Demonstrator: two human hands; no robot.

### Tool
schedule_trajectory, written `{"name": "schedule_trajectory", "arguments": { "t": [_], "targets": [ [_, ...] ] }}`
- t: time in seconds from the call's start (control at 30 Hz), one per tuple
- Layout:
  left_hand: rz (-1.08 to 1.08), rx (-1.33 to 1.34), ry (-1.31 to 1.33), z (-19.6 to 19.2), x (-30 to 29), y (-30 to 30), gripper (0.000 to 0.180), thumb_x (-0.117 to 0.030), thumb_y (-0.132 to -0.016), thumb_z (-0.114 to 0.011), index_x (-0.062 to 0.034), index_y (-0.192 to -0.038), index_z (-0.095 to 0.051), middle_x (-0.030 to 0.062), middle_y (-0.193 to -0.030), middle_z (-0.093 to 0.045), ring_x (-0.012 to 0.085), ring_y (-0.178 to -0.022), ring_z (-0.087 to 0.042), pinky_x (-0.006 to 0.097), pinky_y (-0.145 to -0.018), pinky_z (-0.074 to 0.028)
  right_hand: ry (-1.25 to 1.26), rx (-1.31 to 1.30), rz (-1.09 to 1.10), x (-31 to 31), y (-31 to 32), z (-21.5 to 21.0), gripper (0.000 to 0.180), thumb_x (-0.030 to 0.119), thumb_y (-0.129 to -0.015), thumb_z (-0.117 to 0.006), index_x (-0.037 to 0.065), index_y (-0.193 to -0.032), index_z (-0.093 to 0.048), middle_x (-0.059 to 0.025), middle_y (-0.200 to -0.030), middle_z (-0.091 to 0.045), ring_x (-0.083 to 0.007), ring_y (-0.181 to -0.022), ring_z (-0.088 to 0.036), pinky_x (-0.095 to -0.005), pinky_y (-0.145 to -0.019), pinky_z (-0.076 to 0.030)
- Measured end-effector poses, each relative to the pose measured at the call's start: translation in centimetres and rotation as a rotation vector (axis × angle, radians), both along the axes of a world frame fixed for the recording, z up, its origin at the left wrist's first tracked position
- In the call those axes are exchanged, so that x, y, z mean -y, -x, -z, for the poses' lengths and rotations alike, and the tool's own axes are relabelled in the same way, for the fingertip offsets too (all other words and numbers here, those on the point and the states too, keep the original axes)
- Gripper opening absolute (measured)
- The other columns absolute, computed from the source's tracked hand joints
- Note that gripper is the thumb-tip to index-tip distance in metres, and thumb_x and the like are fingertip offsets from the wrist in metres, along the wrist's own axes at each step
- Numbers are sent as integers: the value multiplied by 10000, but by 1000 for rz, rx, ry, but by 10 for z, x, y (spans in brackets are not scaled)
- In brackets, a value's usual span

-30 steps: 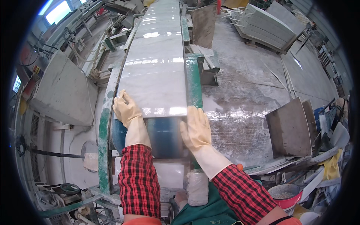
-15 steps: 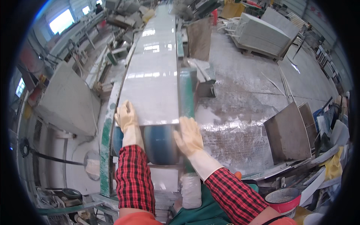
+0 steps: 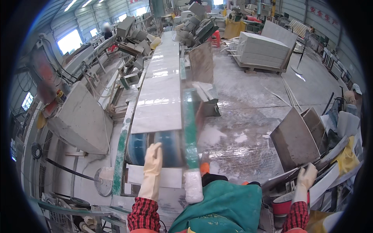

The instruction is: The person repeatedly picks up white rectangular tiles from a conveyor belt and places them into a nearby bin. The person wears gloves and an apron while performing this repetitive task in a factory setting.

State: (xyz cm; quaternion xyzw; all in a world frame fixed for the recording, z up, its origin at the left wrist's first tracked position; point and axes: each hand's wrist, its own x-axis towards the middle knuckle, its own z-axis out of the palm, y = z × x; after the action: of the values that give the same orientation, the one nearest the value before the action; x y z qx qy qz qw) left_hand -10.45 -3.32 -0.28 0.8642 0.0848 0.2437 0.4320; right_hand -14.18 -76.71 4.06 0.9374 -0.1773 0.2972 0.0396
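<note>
My left hand (image 3: 153, 157), in a cream rubber glove, is over the blue roller (image 3: 168, 149), just short of the near end of a long pale polished slab (image 3: 157, 112). Its fingers point forward, loosely bent, with nothing in them. Off to the right, my right hand (image 3: 306, 178), gloved the same way, reaches above a red basin (image 3: 279, 208) beside leaning slab offcuts (image 3: 324, 182). Its fingers look parted and hold nothing that I can make out. The slab lies on a belt line between green side rails (image 3: 190, 130).
A thick pale stone block (image 3: 83, 120) stands at left. On the right lean brown boards (image 3: 295, 138), with yellow cloth (image 3: 347, 155) among scraps. White slabs (image 3: 260, 50) are stacked on a pallet farther off. A wrapped white post (image 3: 193, 186) stands by my green apron (image 3: 225, 206).
Both hands have left the slab's near end. My left hand has drawn back over the roller; my right has swung far right to the basin. The view has tilted up.
</note>
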Motion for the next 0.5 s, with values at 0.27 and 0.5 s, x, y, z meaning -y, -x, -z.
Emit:
{"name": "schedule_trajectory", "arguments": {
  "t": [0.27, 0.5],
  "targets": [
    [322, -350, -273, -44, 127, -50, 521, -348, -984, -602, -118, -1440, -499, 250, -1458, -506, 425, -1427, -393, 460, -1185, -328, -243, -335, 548, 134, 117, 49, 691, 512, -1039, -397, 24, -1529, -403, -238, -1567, -398, -388, -1470, -325, -452, -1226, -240],
    [136, -241, -737, 20, 157, -69, 629, -368, -902, -668, -73, -1424, -478, 222, -1572, -387, 441, -1450, -353, 487, -1201, -283, -209, -207, 531, 106, 115, 43, 720, 580, -977, -500, 58, -1473, -479, -226, -1527, -439, -412, -1407, -392, -482, -1152, -339]
  ]
}}
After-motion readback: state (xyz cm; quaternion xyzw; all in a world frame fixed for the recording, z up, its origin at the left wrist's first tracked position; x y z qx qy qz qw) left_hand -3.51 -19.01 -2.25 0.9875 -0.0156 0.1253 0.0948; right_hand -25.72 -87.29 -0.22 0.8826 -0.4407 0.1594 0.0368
